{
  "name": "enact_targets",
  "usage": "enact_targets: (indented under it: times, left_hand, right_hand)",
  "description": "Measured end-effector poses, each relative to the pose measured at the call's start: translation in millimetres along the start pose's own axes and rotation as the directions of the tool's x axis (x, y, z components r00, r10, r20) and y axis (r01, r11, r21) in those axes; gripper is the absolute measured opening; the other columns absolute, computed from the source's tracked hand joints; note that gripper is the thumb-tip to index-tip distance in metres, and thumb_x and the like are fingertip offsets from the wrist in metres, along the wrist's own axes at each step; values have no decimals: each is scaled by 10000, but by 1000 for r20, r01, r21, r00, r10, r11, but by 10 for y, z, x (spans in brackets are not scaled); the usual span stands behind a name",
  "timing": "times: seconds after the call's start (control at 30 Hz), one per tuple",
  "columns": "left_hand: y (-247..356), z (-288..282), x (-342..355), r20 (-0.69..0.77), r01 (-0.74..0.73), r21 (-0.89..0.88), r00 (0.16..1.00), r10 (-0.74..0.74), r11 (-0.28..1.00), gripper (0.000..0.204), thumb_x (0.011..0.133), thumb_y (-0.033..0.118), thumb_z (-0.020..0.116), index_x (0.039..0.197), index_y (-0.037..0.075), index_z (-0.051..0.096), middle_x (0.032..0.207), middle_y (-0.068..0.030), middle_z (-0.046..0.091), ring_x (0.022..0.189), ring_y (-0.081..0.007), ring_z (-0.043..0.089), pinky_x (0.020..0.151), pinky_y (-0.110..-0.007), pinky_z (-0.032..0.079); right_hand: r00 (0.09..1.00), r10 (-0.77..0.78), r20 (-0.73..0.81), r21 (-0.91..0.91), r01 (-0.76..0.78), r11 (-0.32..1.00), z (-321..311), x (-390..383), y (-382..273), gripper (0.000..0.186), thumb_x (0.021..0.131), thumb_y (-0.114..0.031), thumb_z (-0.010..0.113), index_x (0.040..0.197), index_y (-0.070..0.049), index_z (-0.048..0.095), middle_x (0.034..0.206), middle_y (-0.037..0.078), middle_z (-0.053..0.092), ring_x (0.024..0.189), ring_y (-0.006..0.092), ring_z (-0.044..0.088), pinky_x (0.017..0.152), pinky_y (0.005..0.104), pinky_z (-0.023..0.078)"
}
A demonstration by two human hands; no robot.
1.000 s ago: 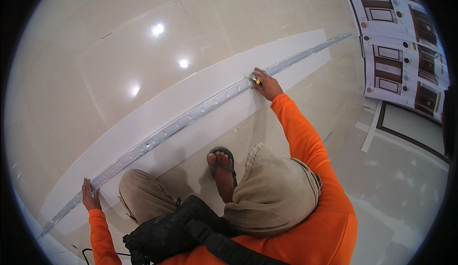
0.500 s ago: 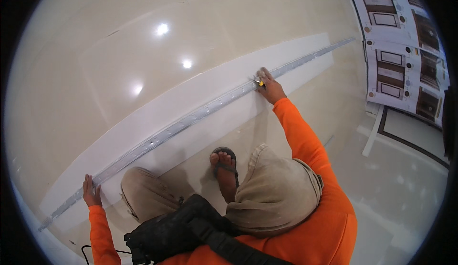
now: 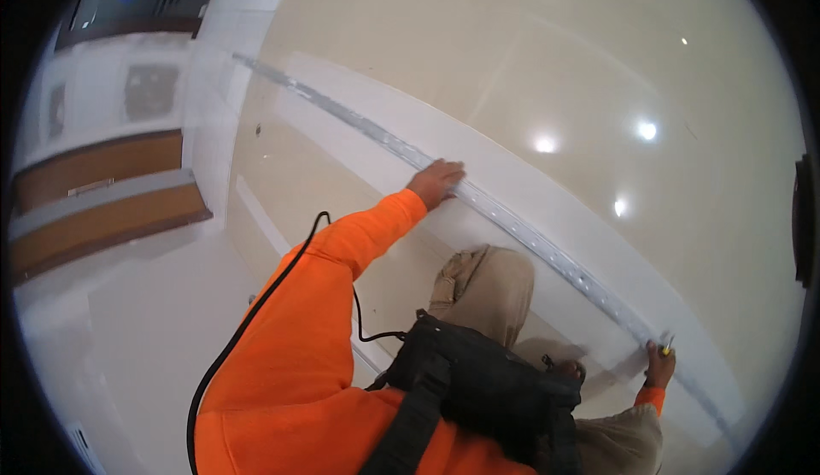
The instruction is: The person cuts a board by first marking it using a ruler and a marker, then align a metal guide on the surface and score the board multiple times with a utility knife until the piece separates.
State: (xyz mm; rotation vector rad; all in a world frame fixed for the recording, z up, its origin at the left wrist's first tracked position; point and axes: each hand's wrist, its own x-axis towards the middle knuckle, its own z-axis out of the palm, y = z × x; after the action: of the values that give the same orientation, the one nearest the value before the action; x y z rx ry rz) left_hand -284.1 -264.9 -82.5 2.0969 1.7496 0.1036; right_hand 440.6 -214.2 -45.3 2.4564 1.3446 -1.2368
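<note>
A long grey metal profile (image 3: 534, 240) with a row of holes lies lengthwise on a white board strip (image 3: 478, 155) on the floor. It runs from the far left to the near right. My left hand (image 3: 437, 183) rests on the profile about mid-length, its fingers stretched over it. At the near right end, my right hand (image 3: 659, 364) is closed around a small yellow tool (image 3: 666, 350) with a metal tip, beside the profile. The tool is too small to tell its exact kind.
Shiny beige floor (image 3: 572, 65) reflects several lights beyond the board. Brown panels (image 3: 102, 202) stand at the left by a white wall. A black bag (image 3: 478, 385) hangs at my waist, and a black cable (image 3: 256, 304) runs along my left arm.
The view has swung left, bringing the profile's left end, the wall and brown panels into sight. My left hand has shifted from near the profile's left end toward its middle.
</note>
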Motion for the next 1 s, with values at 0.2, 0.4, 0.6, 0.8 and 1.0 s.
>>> enact_targets:
  times: [0.2,0.4,0.6,0.8,1.0]
  left_hand:
    - [212,65,-258,58,65,-25,996,-63,998,594,791,172,725,1341,45,541,1463,-114,468,1352,-261,439,1173,-459,294]
    - [291,13,-54,27,45,1,999,-45,999,604,800,170,691,1361,37,512,1475,-120,447,1369,-261,418,1188,-445,265]
    - [360,-41,-237,85,92,120,991,-102,989,472,863,101,562,1326,20,525,1443,-126,459,1362,-259,415,1189,-428,266]
    - [367,-174,-170,59,86,115,994,-94,990,415,871,87,534,1280,18,539,1425,-117,468,1325,-252,449,1171,-412,297]
    - [53,-205,-264,98,12,-131,995,1,991,479,853,271,636,1287,86,554,1437,-93,457,1345,-243,418,1185,-447,252]
  right_hand:
    - [997,-68,34,10,68,998,-156,165,416,383,804,-274,765,927,7,535,760,71,590,561,142,537,412,288,413]
    - [997,-48,64,21,47,999,-353,301,488,422,766,-279,791,914,11,523,771,90,579,631,194,552,607,368,501]
    - [966,202,164,-33,-199,979,-330,-3,-60,338,840,-307,687,1012,-58,538,672,101,528,454,233,488,405,414,439]
    - [943,272,192,-68,-264,962,-254,-30,-377,316,888,-325,623,1089,-95,542,634,113,500,373,262,454,304,442,404]
    - [943,267,197,-105,-250,962,-58,33,-565,364,882,-319,640,1121,-70,523,713,129,519,485,269,482,406,434,422]
